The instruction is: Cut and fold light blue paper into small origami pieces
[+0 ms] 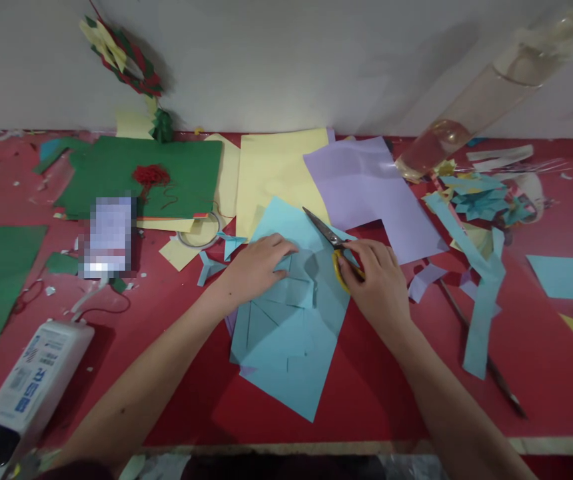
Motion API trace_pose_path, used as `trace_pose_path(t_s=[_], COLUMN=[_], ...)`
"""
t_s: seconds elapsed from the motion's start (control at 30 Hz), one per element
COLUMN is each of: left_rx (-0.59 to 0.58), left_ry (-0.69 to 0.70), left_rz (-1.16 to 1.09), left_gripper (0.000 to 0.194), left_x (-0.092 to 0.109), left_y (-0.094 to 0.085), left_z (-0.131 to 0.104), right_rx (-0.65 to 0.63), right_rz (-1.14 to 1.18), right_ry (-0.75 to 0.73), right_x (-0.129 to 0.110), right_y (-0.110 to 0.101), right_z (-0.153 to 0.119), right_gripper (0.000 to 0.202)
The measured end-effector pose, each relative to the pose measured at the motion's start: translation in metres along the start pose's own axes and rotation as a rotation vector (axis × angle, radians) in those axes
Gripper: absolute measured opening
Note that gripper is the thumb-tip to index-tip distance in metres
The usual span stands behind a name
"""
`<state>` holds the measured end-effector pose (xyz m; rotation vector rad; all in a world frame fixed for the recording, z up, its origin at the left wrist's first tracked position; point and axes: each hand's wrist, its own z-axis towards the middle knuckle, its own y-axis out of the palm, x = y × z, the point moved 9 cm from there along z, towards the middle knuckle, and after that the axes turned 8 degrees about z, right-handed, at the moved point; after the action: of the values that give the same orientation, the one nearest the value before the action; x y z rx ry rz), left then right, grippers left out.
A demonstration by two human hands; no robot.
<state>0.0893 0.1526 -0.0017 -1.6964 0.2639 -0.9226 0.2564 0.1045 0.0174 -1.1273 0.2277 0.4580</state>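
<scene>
Scissors (324,230) with yellow handles sit in my right hand (379,277), their dark blades lying nearly closed over blue paper and pointing away to the upper left. My left hand (261,267) has its thumb and fingers closed on a small folded piece of light blue paper (291,290). Under both hands lies a large light blue sheet (311,393), with several smaller cut blue pieces (271,333) on top of it. Just left of my left hand are small folded blue paper shapes (209,268).
Yellow (276,160), purple (361,180) and green sheets (191,167) lie along the wall. On the left are a phone (109,233), a white power strip (36,380) and a tape roll (199,231). Blue strips (481,327), a thin stick (504,383) and a clear bottle (481,100) are right.
</scene>
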Motion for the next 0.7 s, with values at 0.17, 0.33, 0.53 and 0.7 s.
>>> trace_pose_path(t_s=[0.17, 0.33, 0.53, 0.7], left_rx=[-0.080, -0.063, -0.053, -0.035], left_ry=[-0.038, -0.021, 0.006, 0.032], left_rz=[0.003, 0.041, 0.011, -0.014], left_gripper=[0.035, 0.041, 0.032, 0.038], left_x=[0.000, 0.004, 0.005, 0.005], left_y=[0.002, 0.002, 0.002, 0.003], left_z=[-0.001, -0.004, -0.006, -0.005], right_rx=[-0.080, -0.135, -0.036, 0.059], right_rz=[-0.033, -0.012, 0.170, 0.413], right_ry=[0.127, 0.242, 0.316, 0.316], right_x=[0.010, 0.021, 0.024, 0.018], right_y=[0.000, -0.001, -0.010, -0.014], right_z=[-0.002, -0.006, -0.007, -0.007], right_gripper=[0.030, 0.031, 0.030, 0.042])
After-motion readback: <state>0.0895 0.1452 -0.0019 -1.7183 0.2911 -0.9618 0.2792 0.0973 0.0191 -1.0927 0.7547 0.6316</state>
